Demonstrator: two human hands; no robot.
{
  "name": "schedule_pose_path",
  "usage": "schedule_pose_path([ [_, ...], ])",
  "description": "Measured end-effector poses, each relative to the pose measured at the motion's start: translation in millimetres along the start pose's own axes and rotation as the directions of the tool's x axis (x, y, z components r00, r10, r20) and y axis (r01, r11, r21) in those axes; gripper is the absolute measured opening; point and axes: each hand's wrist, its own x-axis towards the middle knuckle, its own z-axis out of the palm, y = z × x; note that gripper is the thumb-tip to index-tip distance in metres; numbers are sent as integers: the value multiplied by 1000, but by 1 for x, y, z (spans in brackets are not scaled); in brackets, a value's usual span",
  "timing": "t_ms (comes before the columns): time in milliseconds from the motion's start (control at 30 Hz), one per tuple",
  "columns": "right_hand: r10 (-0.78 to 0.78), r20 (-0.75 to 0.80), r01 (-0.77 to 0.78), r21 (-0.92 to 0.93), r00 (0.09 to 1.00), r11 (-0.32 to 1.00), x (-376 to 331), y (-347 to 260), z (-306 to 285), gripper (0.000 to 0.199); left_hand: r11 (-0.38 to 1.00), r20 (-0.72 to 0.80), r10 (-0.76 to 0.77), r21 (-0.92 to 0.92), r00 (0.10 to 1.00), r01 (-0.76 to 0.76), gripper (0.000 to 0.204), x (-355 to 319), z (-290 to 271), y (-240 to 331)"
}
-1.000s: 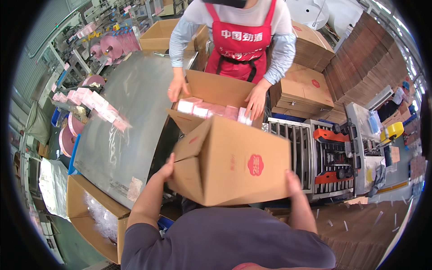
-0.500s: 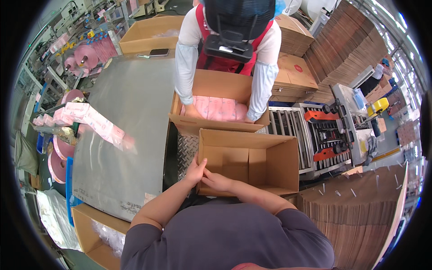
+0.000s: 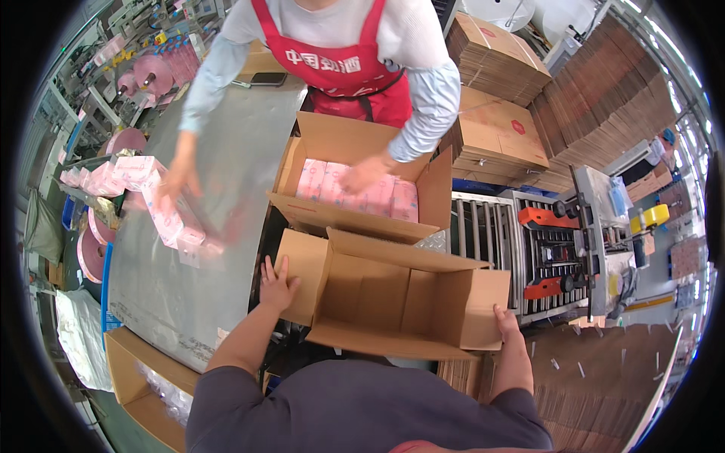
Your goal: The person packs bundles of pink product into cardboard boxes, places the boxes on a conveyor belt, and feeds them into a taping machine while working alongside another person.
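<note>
An empty cardboard box [image 3: 381, 291] stands right before me, its top flaps folded outward. With fingers spread, my left hand [image 3: 279, 287] lies on the box's left flap. At the other end, my right hand [image 3: 507, 323] grips the edge of the right flap, thumb on top and fingers mostly hidden. Just beyond is a second cardboard box [image 3: 434, 200] with a row of pink packs [image 3: 359, 192] in it. A co-worker's hand [image 3: 368, 174] is over those packs, and the co-worker's other hand [image 3: 180, 181] is at a line of pink-and-white packs [image 3: 168, 211] on the metal table.
The metal table [image 3: 219, 151] runs along the left. A roller conveyor [image 3: 483, 234] lies to the right. Flat cardboard stacks [image 3: 596, 385] stand at the near right and far right [image 3: 502, 128]. An open carton with clear plastic [image 3: 128, 377] sits at the lower left.
My hands have parted from the box's near left corner to its two end flaps, which now stick outward. The co-worker has straightened and moved one hand from the packed box to the table packs.
</note>
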Motion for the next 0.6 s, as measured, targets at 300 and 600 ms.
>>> schedule_pose_path([
  [300,-37,141,11,184,989,983,30,-31,26,49,21,576,344,-795,742,607,87,3,75,-3],
  [600,-632,41,205,-960,774,189,-3,-48,186,92,456,300,131,-864,945,211,57,-107,-28,-71],
])
